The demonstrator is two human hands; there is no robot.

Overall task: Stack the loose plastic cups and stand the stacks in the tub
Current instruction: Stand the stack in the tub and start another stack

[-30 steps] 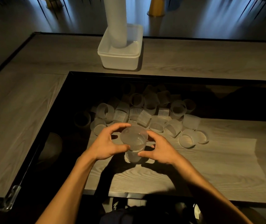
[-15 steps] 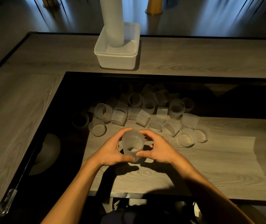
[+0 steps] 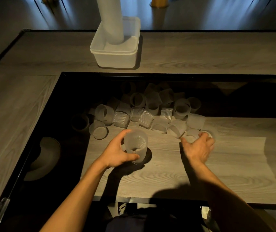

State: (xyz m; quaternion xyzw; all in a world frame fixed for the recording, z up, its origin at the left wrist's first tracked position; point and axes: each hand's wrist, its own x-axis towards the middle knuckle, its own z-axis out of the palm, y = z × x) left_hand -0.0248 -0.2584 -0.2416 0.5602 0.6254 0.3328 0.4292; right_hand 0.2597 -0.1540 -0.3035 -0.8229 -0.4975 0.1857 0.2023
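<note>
Our left hand (image 3: 117,153) holds the stack (image 3: 136,144); our right hand (image 3: 198,148) is off it now, over another loose cup (image 3: 191,137), grip unclear, so stacking goes on.

Stack (image 3: 110,19) in tub (image 3: 115,59) runs off the top. My right hand (image 3: 199,148) covers a cup (image 3: 190,137); grip unclear. Back cups (image 3: 152,91) too dark to count.

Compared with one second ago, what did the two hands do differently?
The right hand let go of the cup stack and moved right onto a loose cup. The left hand still holds the stack; the tub and its tall stack stayed.
</note>
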